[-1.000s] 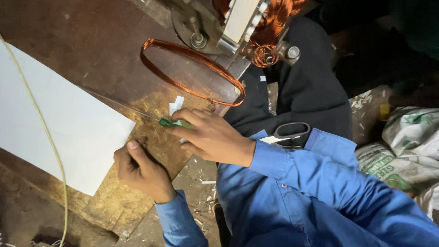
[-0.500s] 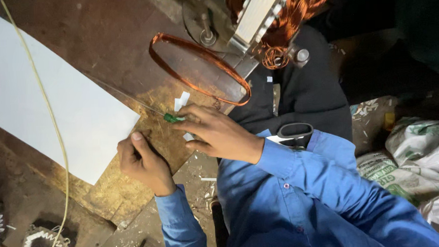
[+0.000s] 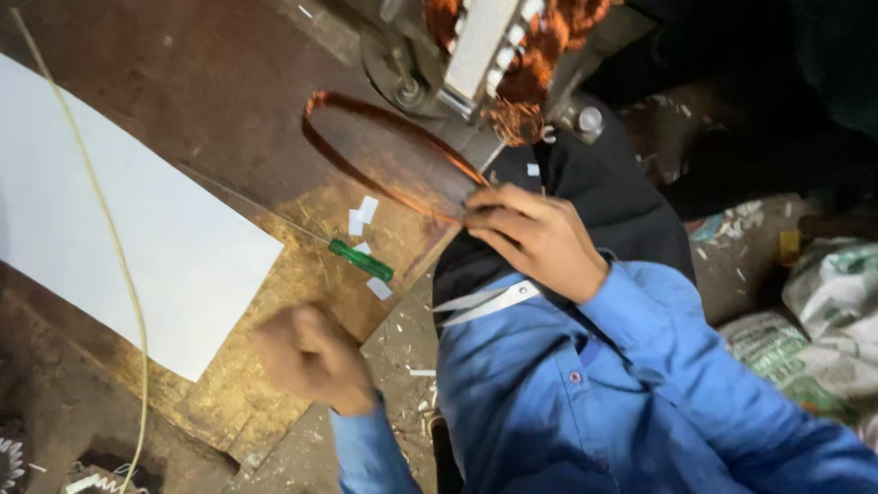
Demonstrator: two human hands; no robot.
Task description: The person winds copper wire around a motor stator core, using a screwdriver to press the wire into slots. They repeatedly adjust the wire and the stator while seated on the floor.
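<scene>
Copper coil (image 3: 389, 159): a thin oval loop of bare copper wire, reddish-orange, lying flat on the desk (image 3: 200, 79); its far end sits just beside the winding machine (image 3: 488, 44), its near end reaches the desk edge.
Coil condition: strands run bundled together as one narrow band; the desk surface shows through the middle of the loop.
Right hand (image 3: 534, 237): fingers curled over the near end of the copper coil at the desk edge, touching the wire; the grip looks closed around the strand, though the fingertips themselves are hidden under the hand.
Left hand (image 3: 310, 359): blurred by motion, held over the near desk edge, fingers drawn in to a loose fist; whether it holds anything cannot be told.
Screwdriver (image 3: 360, 259): green handle with a thin metal shaft, lying on the desk between the two hands, touched by neither.
White sheet (image 3: 87, 225): large, flat, on the left part of the desk, with a yellowish cord (image 3: 107, 224) running across it.
Paper scraps (image 3: 362, 216): small white pieces near the screwdriver handle.
Scissors (image 3: 487, 303): metal blades resting on the person's lap, just below the right hand, against the blue sleeve.
Winding machine: carries bundles of copper wire and a pale block at the top of the view.
Sacks (image 3: 843, 306): pale, crumpled, on the floor at right.
</scene>
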